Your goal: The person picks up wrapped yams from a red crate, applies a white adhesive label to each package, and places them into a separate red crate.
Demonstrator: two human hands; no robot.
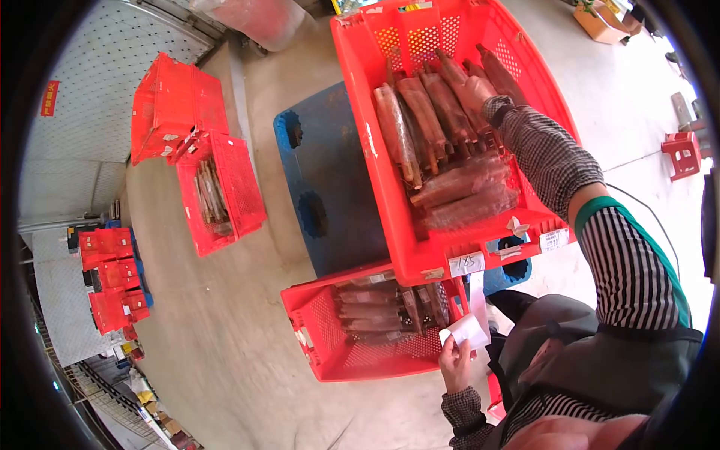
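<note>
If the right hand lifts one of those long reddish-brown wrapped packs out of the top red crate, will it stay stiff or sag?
The long reddish-brown wrapped pack probably stays fairly stiff: the packs lean straight against each other. The glossy wrap looks slippery. The right hand already rests among them in the red plastic crate, so a firm grip near the middle seems wise.

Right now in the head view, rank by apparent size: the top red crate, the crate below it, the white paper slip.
1. Top red crate, though it sits nearer the camera.
2. Lower red crate.
3. White paper slip, held in the left hand.
</note>
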